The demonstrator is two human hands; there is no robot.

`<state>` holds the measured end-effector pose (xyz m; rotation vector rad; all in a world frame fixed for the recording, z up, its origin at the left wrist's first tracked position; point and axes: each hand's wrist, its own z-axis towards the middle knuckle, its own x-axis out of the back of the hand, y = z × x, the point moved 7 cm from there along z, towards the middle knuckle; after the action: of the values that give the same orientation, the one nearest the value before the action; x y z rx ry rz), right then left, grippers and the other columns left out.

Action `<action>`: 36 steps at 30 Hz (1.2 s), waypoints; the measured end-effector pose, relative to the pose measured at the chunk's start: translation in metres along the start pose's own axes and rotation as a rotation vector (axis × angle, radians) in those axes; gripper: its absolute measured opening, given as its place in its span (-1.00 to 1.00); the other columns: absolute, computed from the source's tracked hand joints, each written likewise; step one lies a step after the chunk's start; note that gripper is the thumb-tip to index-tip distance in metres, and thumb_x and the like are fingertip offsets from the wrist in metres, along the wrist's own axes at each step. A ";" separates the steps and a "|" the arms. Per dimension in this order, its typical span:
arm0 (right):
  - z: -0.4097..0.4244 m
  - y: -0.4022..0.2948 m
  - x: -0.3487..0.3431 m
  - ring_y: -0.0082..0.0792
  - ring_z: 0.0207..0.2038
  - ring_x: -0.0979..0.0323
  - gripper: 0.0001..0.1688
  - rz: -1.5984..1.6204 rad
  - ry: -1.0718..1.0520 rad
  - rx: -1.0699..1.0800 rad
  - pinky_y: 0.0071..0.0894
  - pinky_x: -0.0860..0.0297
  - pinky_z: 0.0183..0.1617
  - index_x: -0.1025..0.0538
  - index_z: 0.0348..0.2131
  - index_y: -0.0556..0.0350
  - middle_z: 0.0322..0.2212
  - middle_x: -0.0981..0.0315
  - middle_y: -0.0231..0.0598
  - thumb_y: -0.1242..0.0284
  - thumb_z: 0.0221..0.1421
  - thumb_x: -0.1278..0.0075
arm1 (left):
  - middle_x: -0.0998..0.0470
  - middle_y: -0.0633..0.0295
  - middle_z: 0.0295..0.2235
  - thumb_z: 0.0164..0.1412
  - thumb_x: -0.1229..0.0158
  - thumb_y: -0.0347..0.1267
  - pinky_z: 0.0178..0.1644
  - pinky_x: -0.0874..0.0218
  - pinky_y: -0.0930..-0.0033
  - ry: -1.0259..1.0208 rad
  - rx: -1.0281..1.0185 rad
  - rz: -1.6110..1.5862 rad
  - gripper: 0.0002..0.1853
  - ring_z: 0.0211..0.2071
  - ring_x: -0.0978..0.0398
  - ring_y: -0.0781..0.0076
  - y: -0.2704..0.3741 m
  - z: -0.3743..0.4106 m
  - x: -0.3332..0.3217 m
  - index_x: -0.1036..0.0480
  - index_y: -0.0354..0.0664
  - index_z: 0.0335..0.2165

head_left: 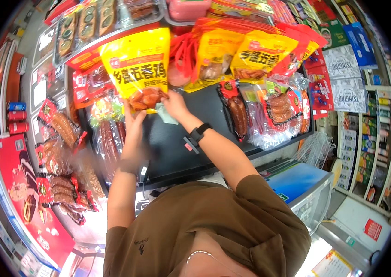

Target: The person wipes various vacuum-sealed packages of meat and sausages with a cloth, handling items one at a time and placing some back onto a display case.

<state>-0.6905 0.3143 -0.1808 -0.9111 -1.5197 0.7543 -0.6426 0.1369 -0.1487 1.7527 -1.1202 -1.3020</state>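
Note:
Both my hands are on a yellow plastic pouch of chicken (139, 62), which stands upright with its printed front facing me. At its lower left edge, my left hand (133, 116) grips the pouch. My right hand (175, 105) is at the lower right corner, with a pale green cloth (166, 116) under its fingers. The cloth hangs just below the pouch. Beneath my forearms lies a black display tray (195, 104). More yellow pouches (263, 55) stand to the right, beside a red-edged pouch (212, 53).
Vacuum-packed sausages (237, 110) and packed meat (280, 107) lie on the tray's right. Long sausages (107, 142) lie at its left, with more packs (65, 126) beyond. Clear trays (88, 26) stand at the back. A blue-topped freezer (296, 176) and shelves (368, 138) are at right.

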 end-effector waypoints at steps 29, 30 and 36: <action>-0.149 0.095 0.233 0.06 0.01 -0.42 -0.05 -0.631 0.114 -0.295 -0.06 -0.44 -0.02 -0.12 0.25 0.12 0.17 -0.12 -0.02 0.34 -0.03 -0.25 | 0.19 -0.05 0.29 0.00 -0.17 -0.62 0.20 -0.20 0.05 0.290 -0.267 0.669 -0.01 0.25 -0.13 -0.02 -0.041 -0.006 0.015 0.17 -0.23 0.33; -0.147 0.094 0.231 0.06 -0.01 -0.43 -0.03 -0.655 0.107 -0.288 -0.07 -0.45 -0.03 -0.11 0.25 0.12 0.17 -0.11 -0.02 0.34 -0.04 -0.26 | 0.19 -0.05 0.29 0.01 -0.17 -0.61 0.20 -0.20 0.05 0.300 -0.238 0.664 -0.02 0.25 -0.13 -0.04 -0.045 -0.010 0.016 0.17 -0.23 0.33; -0.138 0.096 0.228 0.09 0.04 -0.38 -0.04 -0.651 0.049 -0.276 -0.04 -0.44 -0.02 -0.17 0.23 0.10 0.17 -0.10 -0.01 0.31 -0.07 -0.29 | 0.04 -0.01 0.25 0.03 -0.11 -0.57 0.17 -0.16 -0.04 0.377 -0.226 0.731 -0.10 0.18 -0.20 -0.02 -0.050 -0.040 0.007 0.05 -0.05 0.32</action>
<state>-0.5512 0.5559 -0.1318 -0.5624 -1.7638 0.0523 -0.5909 0.1520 -0.1842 1.1740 -1.1726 -0.5928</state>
